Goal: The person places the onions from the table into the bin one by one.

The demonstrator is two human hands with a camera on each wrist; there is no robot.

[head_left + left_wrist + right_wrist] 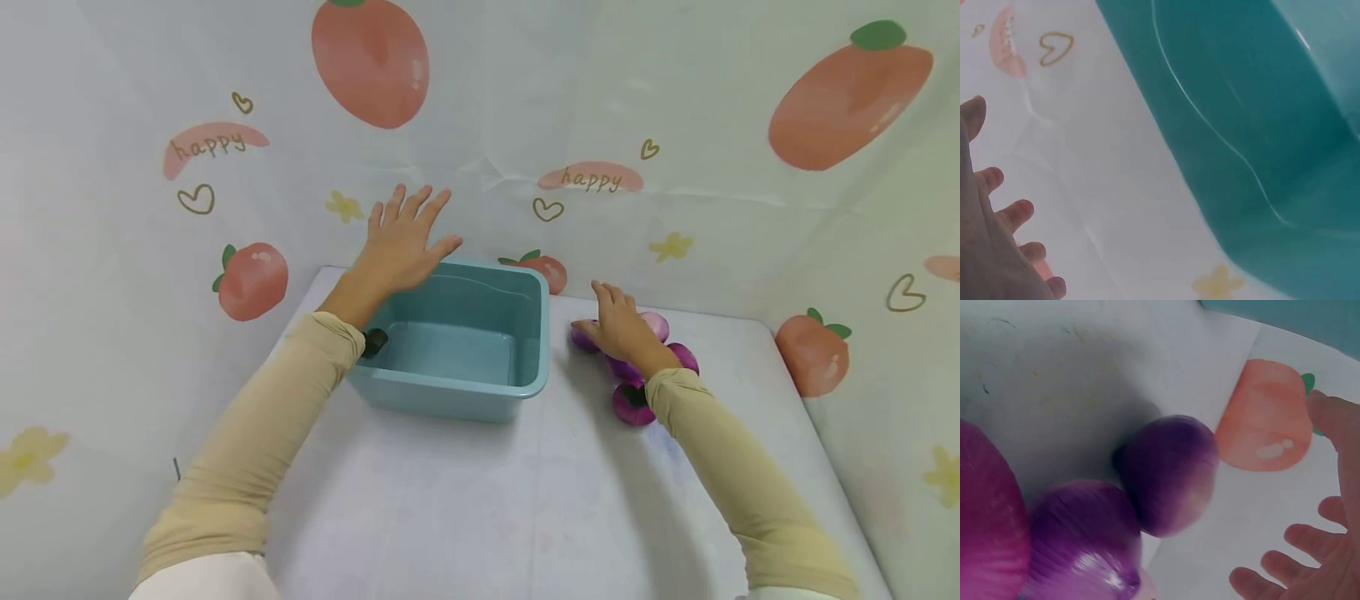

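A teal plastic basin point(442, 400) stands on the table, and its inside floor shows bare. Over its back left rim is my left hand point(405, 250), fingers spread and nothing in them; the left wrist view shows the same hand point(997, 231) beside the basin wall point(1210, 162). Several purple onions point(633, 406) lie together right of the basin. Above them my right hand point(618, 325) reaches out with its fingers extended, partly covering the group. In the right wrist view, an onion point(1169, 475) lies apart from the right hand's fingers point(1310, 540).
A white cloth point(465, 500) covers the table. Behind and on both sides hangs a pale curtain point(480, 100) printed with fruit, hearts and flowers, close to the table's back edge. A small dark object point(375, 342) shows at the left wrist, inside the basin's outline.
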